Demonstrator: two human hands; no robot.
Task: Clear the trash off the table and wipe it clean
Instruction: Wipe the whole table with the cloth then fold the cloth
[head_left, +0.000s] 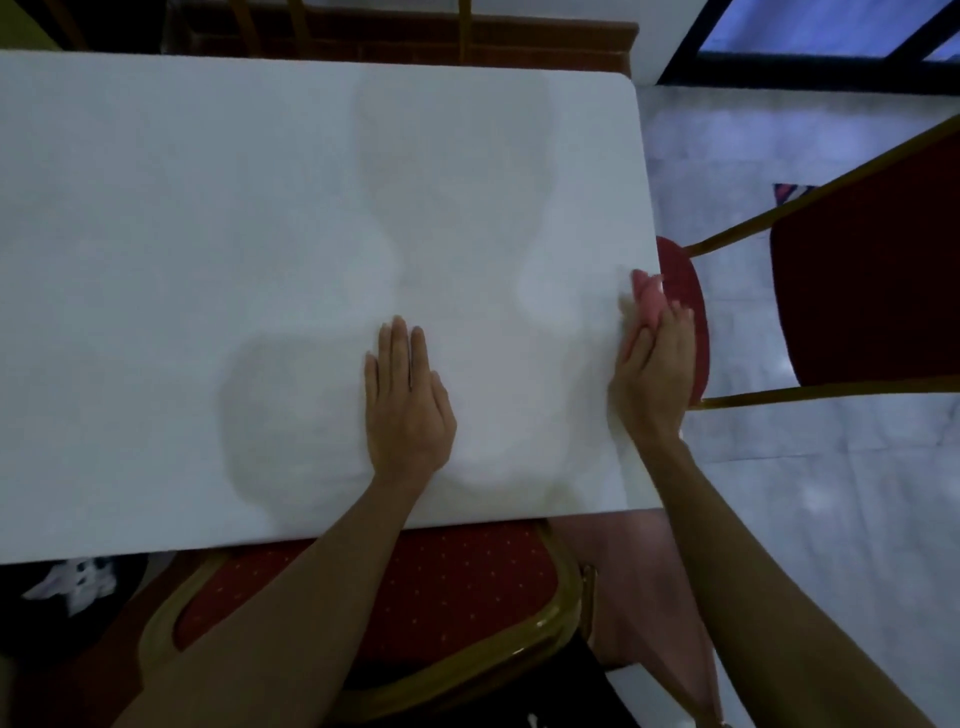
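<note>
Two hands on the white table and no trash showing on it, so by my read we're into the wiping step. Left hand lies flat, fingers spread loose and holding nothing, while the right hand presses a pink cloth at the right edge, fingers laid over it. Next move likely calls for sweeping left across the top.

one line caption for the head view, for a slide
Left hand flat on the white table while the right hand wipes its edge with a pink cloth.
</note>
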